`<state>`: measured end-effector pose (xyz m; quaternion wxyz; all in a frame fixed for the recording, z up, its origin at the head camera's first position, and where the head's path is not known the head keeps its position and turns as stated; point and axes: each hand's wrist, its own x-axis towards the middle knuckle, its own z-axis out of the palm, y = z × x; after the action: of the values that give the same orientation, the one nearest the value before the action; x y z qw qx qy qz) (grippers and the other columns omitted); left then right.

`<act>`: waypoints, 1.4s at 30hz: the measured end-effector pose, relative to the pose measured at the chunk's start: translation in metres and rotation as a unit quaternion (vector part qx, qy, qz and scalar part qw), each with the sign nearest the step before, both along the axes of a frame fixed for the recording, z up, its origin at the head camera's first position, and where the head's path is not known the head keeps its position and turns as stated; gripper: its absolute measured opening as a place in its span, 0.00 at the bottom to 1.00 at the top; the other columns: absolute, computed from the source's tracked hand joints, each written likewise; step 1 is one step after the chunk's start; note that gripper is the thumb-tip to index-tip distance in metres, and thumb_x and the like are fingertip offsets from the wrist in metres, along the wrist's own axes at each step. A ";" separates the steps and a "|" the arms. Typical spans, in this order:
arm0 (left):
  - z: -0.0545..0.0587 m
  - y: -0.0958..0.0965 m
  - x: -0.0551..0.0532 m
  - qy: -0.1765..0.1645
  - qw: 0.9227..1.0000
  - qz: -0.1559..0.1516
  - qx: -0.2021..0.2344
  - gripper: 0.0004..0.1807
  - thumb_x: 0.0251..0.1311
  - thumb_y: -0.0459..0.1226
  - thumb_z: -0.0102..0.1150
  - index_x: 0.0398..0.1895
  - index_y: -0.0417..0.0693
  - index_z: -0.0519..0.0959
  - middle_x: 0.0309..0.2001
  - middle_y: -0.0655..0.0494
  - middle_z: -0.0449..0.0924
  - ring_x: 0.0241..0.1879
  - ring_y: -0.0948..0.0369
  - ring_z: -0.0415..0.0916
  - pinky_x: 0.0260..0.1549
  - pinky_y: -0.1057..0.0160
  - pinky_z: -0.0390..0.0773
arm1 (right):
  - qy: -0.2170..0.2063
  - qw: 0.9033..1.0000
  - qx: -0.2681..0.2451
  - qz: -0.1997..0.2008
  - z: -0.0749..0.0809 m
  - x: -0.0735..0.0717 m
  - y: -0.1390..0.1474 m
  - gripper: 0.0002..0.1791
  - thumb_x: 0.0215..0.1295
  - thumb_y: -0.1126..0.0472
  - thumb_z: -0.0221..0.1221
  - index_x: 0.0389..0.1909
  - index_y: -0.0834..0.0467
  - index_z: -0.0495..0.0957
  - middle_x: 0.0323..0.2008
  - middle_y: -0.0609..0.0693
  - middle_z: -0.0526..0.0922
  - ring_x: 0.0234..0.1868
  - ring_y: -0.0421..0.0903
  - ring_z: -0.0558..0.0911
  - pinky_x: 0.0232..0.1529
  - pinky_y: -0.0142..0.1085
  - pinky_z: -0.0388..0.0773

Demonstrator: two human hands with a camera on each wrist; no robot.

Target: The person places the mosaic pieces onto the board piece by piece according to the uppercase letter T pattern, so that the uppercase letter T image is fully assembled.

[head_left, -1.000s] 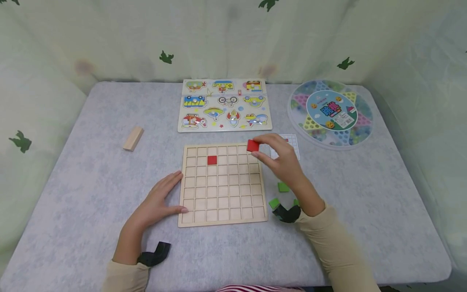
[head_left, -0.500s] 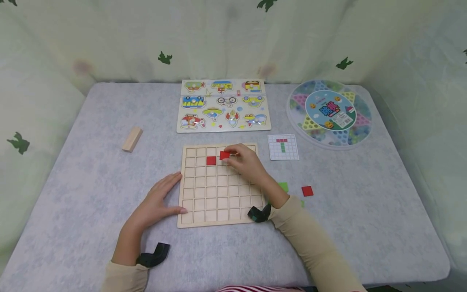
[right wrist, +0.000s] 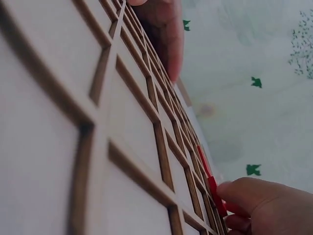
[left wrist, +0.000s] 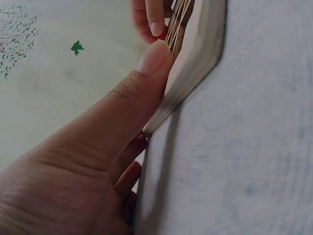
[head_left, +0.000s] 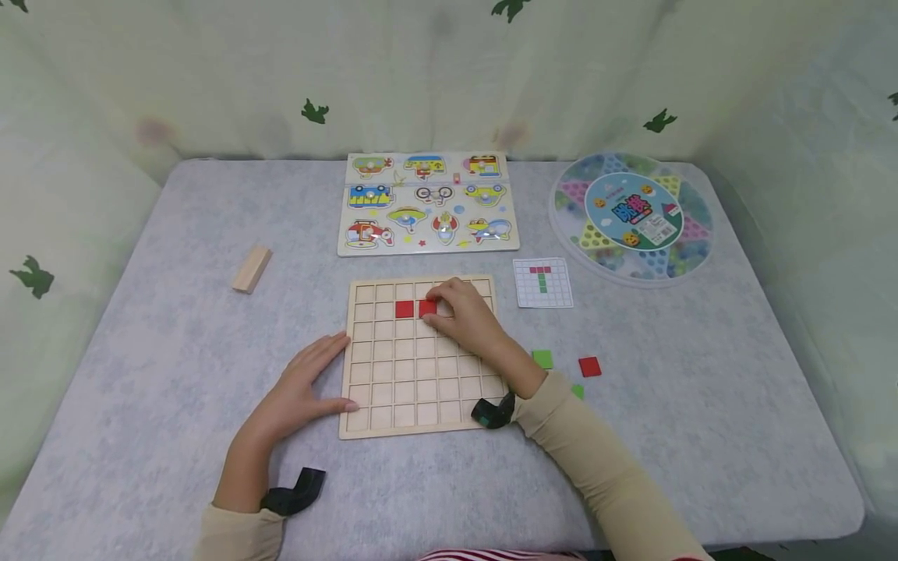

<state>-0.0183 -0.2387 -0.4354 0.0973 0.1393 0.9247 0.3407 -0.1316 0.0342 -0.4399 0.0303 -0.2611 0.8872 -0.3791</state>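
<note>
A wooden grid board [head_left: 426, 389] lies mid-table with a red square tile [head_left: 404, 309] in a cell of its second row. My right hand [head_left: 468, 318] pinches another red square tile [head_left: 426, 308] between thumb and fingers, one cell to the right of the first. In the right wrist view this tile [right wrist: 216, 197] sits at the grid's surface, tilted slightly against it. My left hand [head_left: 302, 389] rests on the board's left side, fingers extended along the edge. Its thumb [left wrist: 154, 58] presses on the rim, as the left wrist view shows.
Right of the board lie a red tile [head_left: 590, 366] and green tiles [head_left: 542, 359], partly behind my right forearm. A pattern card [head_left: 543, 283] shows a red and green T. Beyond are a vehicle puzzle [head_left: 428, 204] and a round game box [head_left: 634, 218]. A wooden block [head_left: 252, 269] lies left.
My right hand has carried the red tile leftward from the board's upper right corner and down to the cell beside the first tile, uncovering the card. My left hand stays put.
</note>
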 end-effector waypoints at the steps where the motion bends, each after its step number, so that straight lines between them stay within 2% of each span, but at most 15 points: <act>1: 0.000 0.000 0.000 -0.001 1.000 0.000 0.000 0.55 0.36 0.54 0.70 0.68 0.47 0.54 0.66 0.46 0.53 0.66 0.48 0.44 0.58 0.42 0.47 | 0.000 1.000 -0.002 -0.002 0.000 0.000 0.000 0.13 0.56 0.57 0.62 0.42 0.56 0.78 0.42 0.48 0.74 0.45 0.43 0.70 0.46 0.34 0.68; 12: 0.000 0.001 0.000 0.008 1.000 -0.001 0.001 0.54 0.36 0.53 0.70 0.67 0.46 0.56 0.66 0.46 0.54 0.65 0.47 0.45 0.57 0.42 0.48 | 0.002 1.000 -0.007 -0.009 0.000 0.001 -0.002 0.11 0.57 0.58 0.61 0.42 0.54 0.79 0.41 0.48 0.74 0.43 0.44 0.70 0.43 0.34 0.67; 16: -0.001 0.001 0.000 0.011 1.000 -0.002 0.002 0.53 0.37 0.52 0.70 0.67 0.45 0.56 0.66 0.46 0.54 0.65 0.47 0.45 0.57 0.41 0.48 | -0.015 1.000 -0.002 -0.005 0.003 0.001 -0.002 0.12 0.57 0.58 0.61 0.43 0.54 0.79 0.41 0.48 0.73 0.44 0.44 0.69 0.43 0.35 0.67; 20: 0.000 0.000 0.000 0.009 1.000 -0.002 0.002 0.53 0.37 0.53 0.70 0.67 0.45 0.56 0.66 0.45 0.54 0.65 0.47 0.45 0.57 0.41 0.48 | -0.051 0.998 0.012 0.019 0.011 0.002 0.003 0.19 0.58 0.56 0.59 0.51 0.55 0.74 0.47 0.48 0.72 0.50 0.43 0.68 0.49 0.35 0.66; 24: 0.001 0.001 0.000 0.001 1.000 -0.001 0.003 0.54 0.36 0.53 0.70 0.67 0.46 0.55 0.66 0.46 0.54 0.65 0.48 0.44 0.58 0.42 0.48 | -0.074 0.996 0.007 0.041 0.027 0.005 0.016 0.27 0.61 0.52 0.56 0.60 0.57 0.66 0.55 0.49 0.69 0.57 0.43 0.66 0.57 0.36 0.62; 26: 0.001 0.001 0.000 -0.002 1.000 0.000 0.003 0.54 0.36 0.54 0.70 0.67 0.46 0.55 0.66 0.46 0.54 0.66 0.48 0.44 0.58 0.42 0.48 | -0.061 0.997 -0.003 0.047 0.036 0.007 0.025 0.29 0.62 0.51 0.56 0.62 0.57 0.63 0.58 0.50 0.67 0.59 0.43 0.64 0.58 0.37 0.61; 28: 0.001 0.001 0.000 -0.004 1.000 0.001 0.003 0.54 0.36 0.54 0.70 0.67 0.45 0.55 0.66 0.46 0.54 0.66 0.48 0.44 0.58 0.42 0.48 | -0.030 0.998 -0.019 0.049 0.045 0.010 0.035 0.31 0.61 0.51 0.57 0.62 0.58 0.62 0.59 0.51 0.66 0.60 0.44 0.63 0.59 0.39 0.61; 31: 0.001 0.001 0.000 -0.003 1.000 0.000 0.003 0.54 0.37 0.54 0.69 0.67 0.44 0.55 0.66 0.45 0.54 0.65 0.47 0.44 0.58 0.42 0.48 | 0.049 0.997 -0.050 0.042 0.052 0.017 0.055 0.33 0.57 0.54 0.60 0.62 0.59 0.62 0.59 0.52 0.66 0.61 0.45 0.63 0.59 0.40 0.61; 33: 0.001 0.001 0.000 -0.002 1.000 0.000 0.003 0.54 0.37 0.54 0.69 0.67 0.44 0.55 0.66 0.45 0.54 0.65 0.47 0.44 0.58 0.42 0.48 | 0.099 0.992 -0.067 0.032 0.054 0.023 0.069 0.33 0.55 0.57 0.63 0.61 0.60 0.63 0.58 0.53 0.67 0.60 0.46 0.64 0.58 0.40 0.62; 35: 0.002 0.001 0.000 -0.003 1.000 0.000 0.003 0.53 0.37 0.55 0.69 0.67 0.44 0.55 0.66 0.45 0.54 0.65 0.47 0.44 0.58 0.42 0.48 | 0.138 0.987 -0.082 0.024 0.054 0.029 0.084 0.33 0.55 0.56 0.63 0.60 0.61 0.64 0.58 0.54 0.68 0.59 0.47 0.65 0.57 0.41 0.63; 40: 0.001 0.002 0.000 0.005 1.000 0.001 0.003 0.54 0.36 0.54 0.70 0.67 0.44 0.56 0.66 0.45 0.54 0.65 0.47 0.44 0.58 0.41 0.48 | 0.171 0.980 -0.103 0.006 0.049 0.044 0.119 0.34 0.57 0.45 0.57 0.59 0.62 0.65 0.56 0.56 0.70 0.58 0.49 0.67 0.57 0.39 0.64; 42: 0.000 0.001 0.000 0.009 1.000 0.002 0.003 0.54 0.36 0.54 0.70 0.67 0.44 0.56 0.66 0.45 0.54 0.65 0.47 0.45 0.58 0.41 0.47 | 0.174 0.979 -0.103 -0.001 0.045 0.050 0.131 0.35 0.57 0.45 0.56 0.59 0.63 0.65 0.56 0.56 0.70 0.58 0.50 0.67 0.57 0.38 0.63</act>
<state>-0.0182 -0.2372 -0.4357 0.0884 0.1411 0.9248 0.3421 -0.0813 0.1657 -0.3951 -0.1526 -0.3239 0.8352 -0.4175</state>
